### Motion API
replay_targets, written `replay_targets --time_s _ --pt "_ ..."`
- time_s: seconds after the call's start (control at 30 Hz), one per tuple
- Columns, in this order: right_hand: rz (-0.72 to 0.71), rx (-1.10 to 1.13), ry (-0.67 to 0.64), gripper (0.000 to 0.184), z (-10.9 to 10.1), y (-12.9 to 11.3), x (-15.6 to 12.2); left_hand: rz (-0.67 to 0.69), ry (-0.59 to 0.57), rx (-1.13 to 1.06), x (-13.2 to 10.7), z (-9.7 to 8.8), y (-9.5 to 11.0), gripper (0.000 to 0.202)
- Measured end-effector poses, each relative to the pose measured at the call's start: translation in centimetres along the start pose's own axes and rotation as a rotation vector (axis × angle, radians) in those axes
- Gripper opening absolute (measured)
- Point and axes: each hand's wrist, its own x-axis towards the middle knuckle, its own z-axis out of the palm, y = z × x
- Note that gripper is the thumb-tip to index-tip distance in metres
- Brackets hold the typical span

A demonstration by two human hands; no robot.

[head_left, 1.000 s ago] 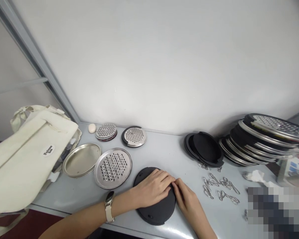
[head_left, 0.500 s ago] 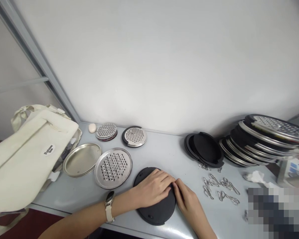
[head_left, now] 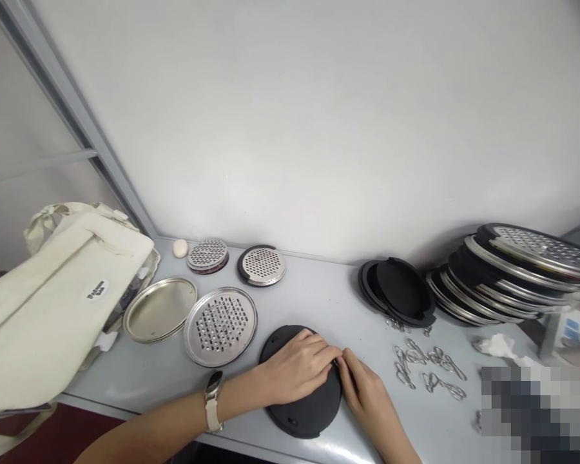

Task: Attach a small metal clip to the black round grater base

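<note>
A round black plastic base (head_left: 309, 412) with small slots lies flat on the table in front of me. My left hand (head_left: 299, 367) rests across it, fingers bent and tips at its right rim. At the same spot my right hand (head_left: 365, 390) pinches with thumb and forefinger, touching the left fingertips. A tiny metallic glint shows between the fingers; its kind is mostly hidden. Left of the base lies a round metal grater plate (head_left: 221, 327), beside a stack of plain metal discs (head_left: 162, 309). Several bent wire clips (head_left: 415, 351) are scattered to the right.
Behind are a small grater stack (head_left: 207, 255), a black-rimmed grater (head_left: 262, 265) and an egg-like object (head_left: 180, 248). More black bases (head_left: 403, 290) and a tall, leaning stack of graters (head_left: 512, 277) stand right. A cream bag (head_left: 77, 290) covers the left end. Crumpled white tissue (head_left: 497, 345) lies right.
Both hands stay at the right rim of the black base, with only slight finger movement there. A small metallic glint now shows between the fingertips. The view has shifted slightly.
</note>
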Motion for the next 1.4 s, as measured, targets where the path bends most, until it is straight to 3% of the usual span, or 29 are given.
replay_targets --time_s 0.47,1.1,1.4 --pt "0.016 0.116 -0.038 0.029 -0.9 -0.7 -0.1 -0.025 0.044 -0.007 -0.1 0.2 -0.3 0.016" --pt "0.023 0.076 -0.010 0.030 -0.9 -1.2 0.0 -0.051 0.051 -0.026 -0.2 0.6 -0.6 0.015" --pt "0.142 0.134 0.039 0.025 -1.0 -1.7 -0.5 -0.012 0.027 -0.059 -0.2 0.4 -0.5 0.008"
